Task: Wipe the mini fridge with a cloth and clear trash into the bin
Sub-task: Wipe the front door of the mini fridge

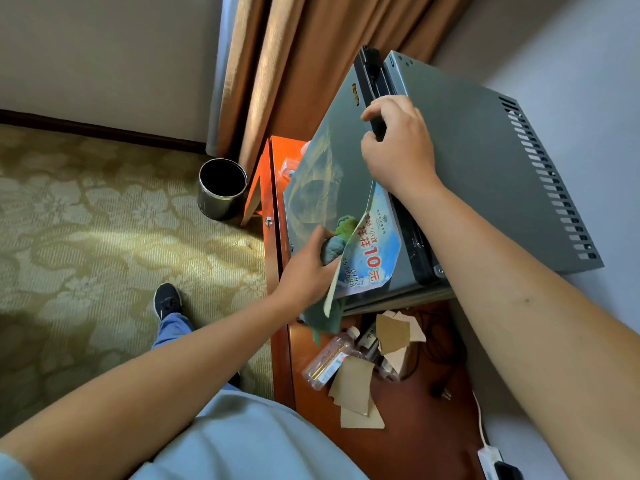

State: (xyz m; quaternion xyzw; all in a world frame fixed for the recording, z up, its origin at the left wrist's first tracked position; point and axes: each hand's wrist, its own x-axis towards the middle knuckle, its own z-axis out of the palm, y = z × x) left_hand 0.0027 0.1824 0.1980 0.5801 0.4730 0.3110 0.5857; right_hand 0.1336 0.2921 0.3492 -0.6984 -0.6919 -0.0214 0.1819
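A: Start at the fingers. What is each doing?

B: The left hand (pixel 304 268) has its fingers curled round a bunched green-and-blue cloth (pixel 337 242), pressed to the front of the mini fridge door (pixel 318 188). The right hand (pixel 398 143) pinches the top edge of a printed poster (pixel 375 258), peeling it away from the door so the cloth can reach behind.

A: How will those handle?

B: I'd judge the cloth soft and light; a full fist suits it. The poster looks thin and bendy, likely to crease or tear, so hold it by the edge. The mini fridge (pixel 485 161) is rigid metal.

A: And the trash?

B: A clear plastic bottle (pixel 327 365) and brown paper scraps (pixel 353 382) lie on the wooden surface (pixel 415 427) just beside the fridge. Light things, though the bottle may roll. The bin (pixel 221 192) stands on the carpet (pixel 86 220), apart to the left.

A: Any writing?

B: The poster shows a red "10元" with Chinese characters and small digits I can't read with certainty. A gold logo at the door's top is too blurred.
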